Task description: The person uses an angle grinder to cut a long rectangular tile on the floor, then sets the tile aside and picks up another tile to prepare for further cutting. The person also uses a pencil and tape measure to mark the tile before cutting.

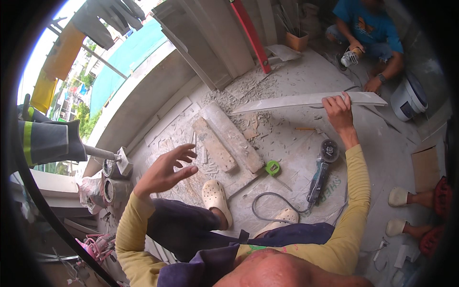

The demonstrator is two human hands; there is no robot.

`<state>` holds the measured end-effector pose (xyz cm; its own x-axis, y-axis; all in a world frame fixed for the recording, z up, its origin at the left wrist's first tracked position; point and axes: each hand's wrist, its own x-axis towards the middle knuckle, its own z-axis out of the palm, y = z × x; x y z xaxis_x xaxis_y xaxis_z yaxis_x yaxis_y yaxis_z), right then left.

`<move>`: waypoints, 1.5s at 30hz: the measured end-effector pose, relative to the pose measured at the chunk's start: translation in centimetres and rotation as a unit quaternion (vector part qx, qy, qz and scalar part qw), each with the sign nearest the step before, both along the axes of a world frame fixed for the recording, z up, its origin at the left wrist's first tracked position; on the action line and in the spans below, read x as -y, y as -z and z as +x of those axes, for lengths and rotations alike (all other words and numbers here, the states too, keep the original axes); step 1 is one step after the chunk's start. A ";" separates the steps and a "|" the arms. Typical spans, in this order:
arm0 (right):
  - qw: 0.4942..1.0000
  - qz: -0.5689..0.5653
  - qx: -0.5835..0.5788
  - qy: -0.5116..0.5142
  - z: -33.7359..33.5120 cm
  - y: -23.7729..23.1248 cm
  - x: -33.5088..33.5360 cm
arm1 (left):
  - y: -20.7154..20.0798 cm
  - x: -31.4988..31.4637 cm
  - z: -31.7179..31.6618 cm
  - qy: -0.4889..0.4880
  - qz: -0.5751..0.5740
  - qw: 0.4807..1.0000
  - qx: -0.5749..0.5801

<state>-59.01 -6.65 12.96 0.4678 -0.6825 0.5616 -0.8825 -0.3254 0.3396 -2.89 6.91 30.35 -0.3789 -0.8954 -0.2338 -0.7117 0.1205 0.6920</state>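
In the upper right of the frame the right hand (338, 111) is closed around a long, thin, pale grey strip of cut tile (310, 100), which is held up off the floor and runs nearly level from centre frame out toward the right. The fingers wrap its upper edge well right of its middle, so most of its length hangs out leftward, tapering to a point. It looks stiff, brittle and fairly heavy for its thickness, with sharp cut edges; a hold nearer the middle, or a second hand under the long end, would likely spare it from snapping. The left hand (165, 171), at left centre, is open with fingers spread, holding nothing, above the dusty concrete floor (287, 143) near a grey angle grinder (321, 173).
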 end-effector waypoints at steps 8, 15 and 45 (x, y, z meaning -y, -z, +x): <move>0.992 -0.074 0.042 -0.093 4.9 -8.4 -8.5 | 17.9 9.4 4.9 -0.318 0.356 0.773 -0.418; 0.981 -0.054 0.083 -0.168 8.6 -9.0 -9.1 | 17.7 6.4 5.6 -0.323 0.309 0.727 -0.521; 0.819 0.126 0.560 -0.008 47.6 7.9 20.6 | -13.8 28.7 0.2 -0.008 -0.287 0.955 0.081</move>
